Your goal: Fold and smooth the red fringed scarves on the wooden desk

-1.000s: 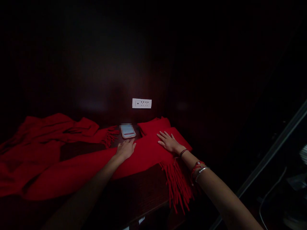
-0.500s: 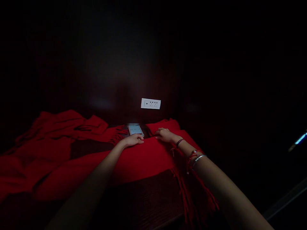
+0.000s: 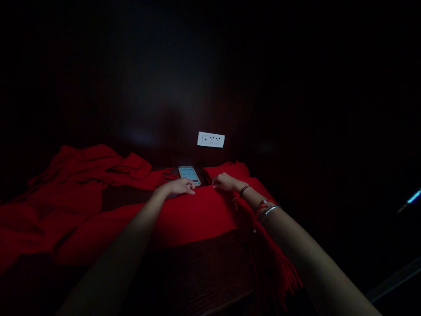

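A red fringed scarf (image 3: 197, 215) lies as a long strip across the dark wooden surface, its tassels hanging over the near right edge. My left hand (image 3: 180, 186) is at the strip's far edge, fingers curled with the thumb over the cloth. A short gap to its right, my right hand (image 3: 225, 181) pinches the same far edge between thumb and fingers. Bracelets circle the right wrist and forearm. Just behind my left hand lies a phone (image 3: 189, 174) with a lit screen, its near corner close to the fingers.
More crumpled red cloth (image 3: 98, 164) with fringe lies at the left, and a folded red piece (image 3: 226, 167) at the back right. A white wall socket (image 3: 211, 139) is on the dark wall. The dark wooden surface (image 3: 204, 267) ends at a near edge.
The view has shifted slightly. My right hand's fingers have drawn in to a tighter pinch on the scarf edge. The fringe at the right hangs closer together. My left hand stays at the edge.
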Demonstrator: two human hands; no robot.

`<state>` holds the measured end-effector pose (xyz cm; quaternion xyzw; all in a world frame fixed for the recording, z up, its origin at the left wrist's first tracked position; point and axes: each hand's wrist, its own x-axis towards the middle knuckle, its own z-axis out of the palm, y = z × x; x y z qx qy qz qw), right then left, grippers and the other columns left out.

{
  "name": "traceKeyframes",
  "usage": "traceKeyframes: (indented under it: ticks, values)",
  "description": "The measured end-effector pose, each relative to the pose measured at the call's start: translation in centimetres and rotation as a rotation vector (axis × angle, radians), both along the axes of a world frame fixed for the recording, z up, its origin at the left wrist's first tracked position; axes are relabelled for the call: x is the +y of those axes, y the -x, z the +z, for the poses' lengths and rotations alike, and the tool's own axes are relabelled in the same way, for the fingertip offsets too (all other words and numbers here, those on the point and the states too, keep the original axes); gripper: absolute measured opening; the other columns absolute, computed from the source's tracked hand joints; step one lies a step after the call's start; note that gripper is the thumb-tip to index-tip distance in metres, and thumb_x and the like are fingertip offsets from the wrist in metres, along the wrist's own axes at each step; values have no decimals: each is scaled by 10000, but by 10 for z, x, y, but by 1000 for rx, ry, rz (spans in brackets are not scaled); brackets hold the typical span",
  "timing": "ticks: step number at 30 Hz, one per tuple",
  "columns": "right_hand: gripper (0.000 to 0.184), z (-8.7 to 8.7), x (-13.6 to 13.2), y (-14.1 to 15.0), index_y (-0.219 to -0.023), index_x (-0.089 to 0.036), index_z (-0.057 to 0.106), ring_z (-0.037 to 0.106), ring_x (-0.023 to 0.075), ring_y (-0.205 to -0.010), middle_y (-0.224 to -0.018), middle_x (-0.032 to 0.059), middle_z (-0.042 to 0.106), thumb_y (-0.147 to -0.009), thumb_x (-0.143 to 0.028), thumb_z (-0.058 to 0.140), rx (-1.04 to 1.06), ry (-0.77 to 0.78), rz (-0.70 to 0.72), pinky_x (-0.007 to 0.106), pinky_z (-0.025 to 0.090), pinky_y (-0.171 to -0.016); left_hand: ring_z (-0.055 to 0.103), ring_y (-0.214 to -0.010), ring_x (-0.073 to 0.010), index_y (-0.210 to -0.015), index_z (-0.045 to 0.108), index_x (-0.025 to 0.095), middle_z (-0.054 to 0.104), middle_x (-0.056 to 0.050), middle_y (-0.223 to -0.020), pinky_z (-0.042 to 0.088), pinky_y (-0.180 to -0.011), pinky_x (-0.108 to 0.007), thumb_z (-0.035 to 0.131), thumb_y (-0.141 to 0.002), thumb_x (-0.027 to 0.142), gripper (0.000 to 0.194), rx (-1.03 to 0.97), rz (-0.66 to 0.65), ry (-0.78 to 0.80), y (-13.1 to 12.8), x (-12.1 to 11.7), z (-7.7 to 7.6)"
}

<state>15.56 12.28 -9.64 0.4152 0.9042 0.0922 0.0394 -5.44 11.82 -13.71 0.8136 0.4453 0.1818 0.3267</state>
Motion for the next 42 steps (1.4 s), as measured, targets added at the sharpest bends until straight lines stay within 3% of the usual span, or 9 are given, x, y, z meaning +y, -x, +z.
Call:
traceKeyframes:
  ticks: [3, 8, 12, 17, 20, 24, 31, 34, 42]
  values:
    - [186, -4, -2, 0, -853, -194, 626, 561, 158, -796, -864, 44, 633, -740, -201, 478, -16, -33, -24, 218, 364, -667, 447, -589, -97, -670, 535, 152, 502, 41, -590, 310, -536, -178, 546, -600, 293, 158, 1, 14, -42, 8, 1, 2]
    - [263, -8, -6, 17, -960, -225, 588, 548, 174, -857, -939, 37, 616, -733, -329, 502, 62, 31, -21, 237, 369, -692, 470, -585, -104, -740, 549, 144, 538, 32, -615, 328, -520, -181, 593, -514, 218, 242, 98, -3, 143, 21, 1, 1]
    - [335, -10, -7, 39, -1025, -212, 556, 547, 152, -834, -963, 43, 604, -733, -368, 501, 109, 138, 25, 216, 368, -691, 470, -609, -108, -713, 565, 137, 545, 20, -630, 334, -549, -186, 525, -558, 192, 169, 140, 15, 65, 30, 6, 0]
    - [237, -13, -6, 56, -899, -160, 614, 544, 134, -758, -846, 42, 627, -686, -256, 573, 112, 157, 17, 183, 357, -639, 479, -695, -114, -740, 571, 135, 567, -3, -740, 349, -629, -189, 470, -635, 244, 181, 129, -52, -39, 38, 8, 4]
    - [169, -14, -6, 55, -845, -149, 631, 541, 116, -738, -810, 32, 634, -707, -199, 548, 143, 156, 5, 167, 349, -630, 482, -687, -120, -796, 570, 141, 564, -3, -750, 351, -607, -191, 531, -614, 336, 270, 146, -79, -2, 42, 5, 4]
    - [176, -14, -6, 50, -824, -133, 641, 546, 129, -747, -815, 58, 635, -743, -163, 487, 140, 164, -4, 176, 342, -632, 489, -642, -119, -820, 552, 136, 567, -1, -725, 353, -559, -191, 595, -543, 291, 320, 178, -26, 118, 47, 3, 3]
    - [282, -14, -9, 59, -939, -151, 594, 533, 120, -752, -857, 41, 614, -738, -330, 511, 291, 302, 84, 185, 354, -649, 484, -697, -105, -754, 564, 132, 577, 1, -732, 354, -643, -182, 466, -640, 192, 162, 162, -67, -16, 53, 4, 10]
    - [294, -15, -9, 69, -922, -134, 594, 520, 104, -714, -823, 28, 608, -673, -291, 587, 357, 371, 83, 175, 358, -621, 486, -718, -104, -766, 559, 136, 576, 0, -756, 353, -666, -183, 446, -667, 211, 168, 161, -114, -34, 55, 2, 13]
    - [124, -19, -3, 73, -765, -128, 636, 526, 108, -716, -745, 19, 618, -688, -188, 559, 357, 296, 13, 172, 347, -632, 511, -700, -124, -795, 549, 153, 589, 0, -734, 365, -642, -210, 602, -547, 305, 296, 123, -35, 200, 60, -3, 12]
